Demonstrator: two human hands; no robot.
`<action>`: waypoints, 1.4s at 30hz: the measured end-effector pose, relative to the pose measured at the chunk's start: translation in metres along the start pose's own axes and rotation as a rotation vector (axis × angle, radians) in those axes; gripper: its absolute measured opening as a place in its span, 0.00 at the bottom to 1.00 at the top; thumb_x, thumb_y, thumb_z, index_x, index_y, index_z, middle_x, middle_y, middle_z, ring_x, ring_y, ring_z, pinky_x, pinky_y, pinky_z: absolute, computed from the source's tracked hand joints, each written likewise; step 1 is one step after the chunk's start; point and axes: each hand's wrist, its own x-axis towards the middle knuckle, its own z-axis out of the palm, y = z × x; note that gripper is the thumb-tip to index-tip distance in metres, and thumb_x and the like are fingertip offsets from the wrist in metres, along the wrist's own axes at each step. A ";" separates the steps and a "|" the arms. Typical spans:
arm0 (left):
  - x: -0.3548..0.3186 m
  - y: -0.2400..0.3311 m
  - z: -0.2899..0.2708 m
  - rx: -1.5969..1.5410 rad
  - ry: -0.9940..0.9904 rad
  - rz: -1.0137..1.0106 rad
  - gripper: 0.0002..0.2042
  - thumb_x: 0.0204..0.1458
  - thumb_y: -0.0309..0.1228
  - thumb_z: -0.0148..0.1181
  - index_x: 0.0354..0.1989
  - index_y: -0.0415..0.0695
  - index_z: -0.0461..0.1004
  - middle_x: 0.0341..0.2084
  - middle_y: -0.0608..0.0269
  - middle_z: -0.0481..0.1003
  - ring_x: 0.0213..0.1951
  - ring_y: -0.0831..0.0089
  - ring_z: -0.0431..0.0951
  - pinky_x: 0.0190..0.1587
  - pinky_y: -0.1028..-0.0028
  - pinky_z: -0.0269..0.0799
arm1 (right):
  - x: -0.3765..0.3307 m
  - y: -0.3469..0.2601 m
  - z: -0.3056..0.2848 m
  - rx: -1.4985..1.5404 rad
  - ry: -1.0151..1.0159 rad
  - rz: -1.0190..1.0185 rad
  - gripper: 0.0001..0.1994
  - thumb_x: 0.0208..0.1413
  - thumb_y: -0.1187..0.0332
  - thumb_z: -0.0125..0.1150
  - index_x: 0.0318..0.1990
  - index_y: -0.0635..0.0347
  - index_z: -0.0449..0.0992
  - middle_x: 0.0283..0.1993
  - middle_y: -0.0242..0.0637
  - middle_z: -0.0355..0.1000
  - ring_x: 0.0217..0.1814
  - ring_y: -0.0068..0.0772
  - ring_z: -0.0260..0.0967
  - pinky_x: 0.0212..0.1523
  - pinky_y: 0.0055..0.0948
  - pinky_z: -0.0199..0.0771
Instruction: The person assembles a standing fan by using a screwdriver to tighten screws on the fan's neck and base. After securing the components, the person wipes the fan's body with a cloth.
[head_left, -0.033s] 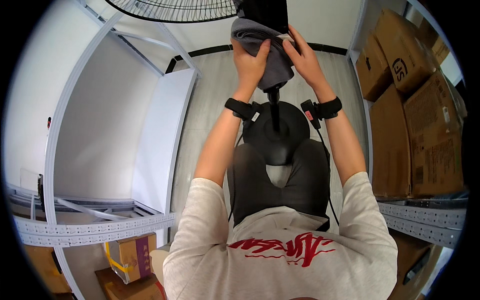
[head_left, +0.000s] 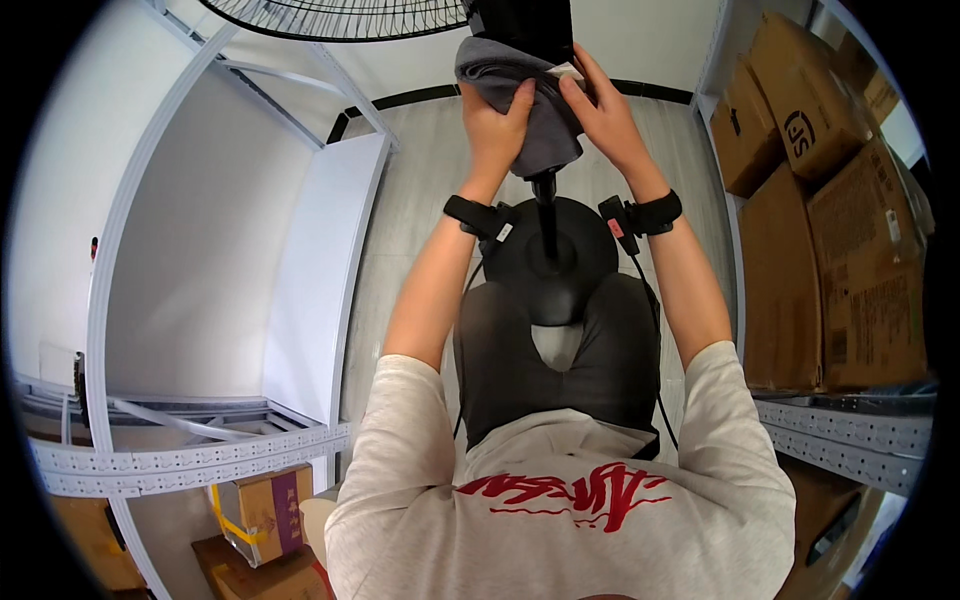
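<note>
A grey cloth [head_left: 548, 125] is wrapped round the black body [head_left: 522, 28] of a standing fan at the top middle. My left hand [head_left: 492, 132] grips the cloth from the left, thumb on the front and fingers hidden behind it. From the right, my right hand [head_left: 606, 112] holds the cloth's other side, its fingers reaching along the fan body beside a small white label [head_left: 567, 72]. Below the cloth, the black pole [head_left: 544, 205] runs down to a round black base [head_left: 590, 250] on the floor between my knees. The wire fan cage [head_left: 350, 22] extends to the upper left.
Tall white metal shelving [head_left: 325, 260] stands on the left, with boxes [head_left: 262, 515] low down. Stacked cardboard boxes [head_left: 780, 280] fill the rack [head_left: 850, 437] on the right. Black wrist straps [head_left: 657, 214] with cables [head_left: 651, 340] sit on both my forearms.
The view has shifted very slightly. Both hands keep their hold on the grey cloth, and the fan stands as before.
</note>
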 end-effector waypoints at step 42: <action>-0.187 -0.146 -0.027 0.155 -0.668 -0.611 0.15 0.52 0.35 0.59 0.45 0.39 0.73 0.41 0.53 0.76 0.46 0.60 0.75 0.48 0.67 0.69 | -0.144 0.123 0.004 -0.064 -0.545 0.529 0.37 0.49 0.58 0.67 0.64 0.61 0.57 0.61 0.47 0.64 0.64 0.41 0.61 0.61 0.32 0.61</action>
